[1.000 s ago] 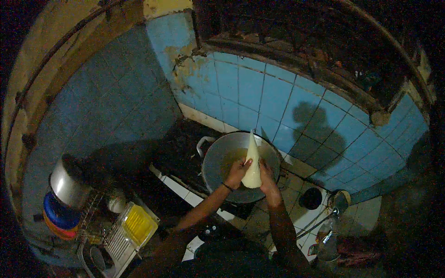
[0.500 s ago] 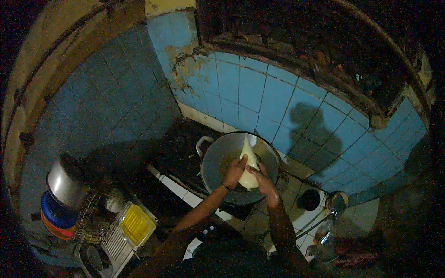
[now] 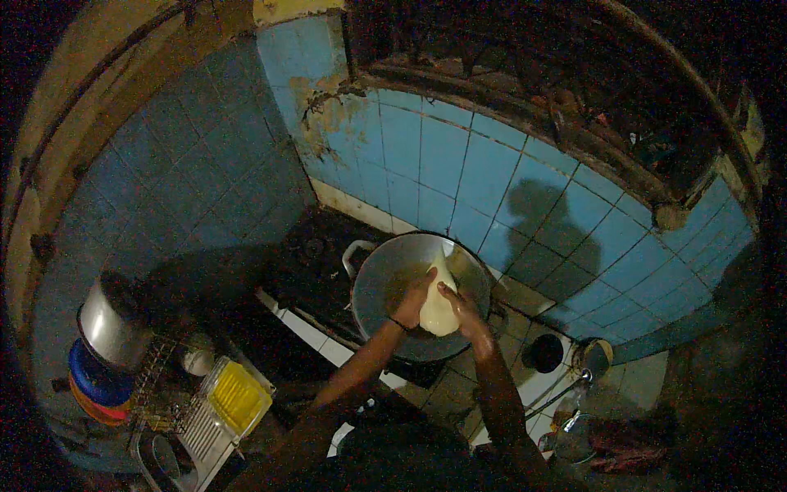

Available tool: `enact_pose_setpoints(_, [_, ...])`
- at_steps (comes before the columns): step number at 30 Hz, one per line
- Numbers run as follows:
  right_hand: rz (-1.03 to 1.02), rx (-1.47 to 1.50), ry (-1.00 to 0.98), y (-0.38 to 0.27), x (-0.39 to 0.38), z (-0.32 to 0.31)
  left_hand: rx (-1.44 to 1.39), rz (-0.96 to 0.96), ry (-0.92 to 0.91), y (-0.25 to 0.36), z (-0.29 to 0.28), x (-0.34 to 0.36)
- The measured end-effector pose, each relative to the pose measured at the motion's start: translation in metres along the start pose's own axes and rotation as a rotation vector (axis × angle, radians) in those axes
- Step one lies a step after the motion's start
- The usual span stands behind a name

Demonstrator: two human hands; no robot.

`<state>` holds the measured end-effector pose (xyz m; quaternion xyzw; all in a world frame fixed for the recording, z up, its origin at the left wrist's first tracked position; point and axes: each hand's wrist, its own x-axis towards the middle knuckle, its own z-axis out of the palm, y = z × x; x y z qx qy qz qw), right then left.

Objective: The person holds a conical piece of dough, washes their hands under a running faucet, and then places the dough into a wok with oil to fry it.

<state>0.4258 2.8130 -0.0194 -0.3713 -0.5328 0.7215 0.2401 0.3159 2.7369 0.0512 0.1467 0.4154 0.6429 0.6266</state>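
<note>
A pale cream, cone-shaped bag, resembling a filled piping bag, is held over a big round metal pan. Its narrow end points toward the far wall and its fat end toward me. My left hand grips the left side of the bag. From the right, my right hand wraps round it, thumb lying across the top. Some brownish liquid shows in the pan beneath, though dim light hides its detail. Whether anything leaves the bag's lower end cannot be made out.
The pan sits on a dark stove against a blue tiled wall. At lower left are a metal pot, a blue bowl and a yellow tray by a wire rack. A black round container stands at right.
The bag's narrow end has sunk lower and looks shorter, while its body appears rounder. Both hands still hold it, the right thumb now higher on it. The view has shifted slightly.
</note>
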Motion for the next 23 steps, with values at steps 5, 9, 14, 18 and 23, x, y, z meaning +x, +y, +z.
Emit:
enact_pose_setpoints(5, [-0.163,-0.117,-0.042,-0.014,0.002,0.014,0.057,0.054,0.135,0.003,-0.001,0.002])
enact_pose_setpoints(9, [-0.094,-0.015,0.021,0.018,0.016,-0.001,0.185,0.142,0.098,-0.002,-0.008,0.007])
enact_pose_setpoints(14, [0.021,0.354,-0.226,-0.034,-0.013,0.015,0.586,0.36,0.16,0.018,0.004,-0.013])
enact_pose_setpoints(18, [0.242,0.465,-0.214,-0.034,-0.016,0.025,0.34,0.272,0.178,0.006,-0.016,0.001])
enact_pose_setpoints(23, [0.349,0.484,-0.453,0.018,0.015,0.004,0.332,0.215,0.108,-0.002,-0.025,0.005])
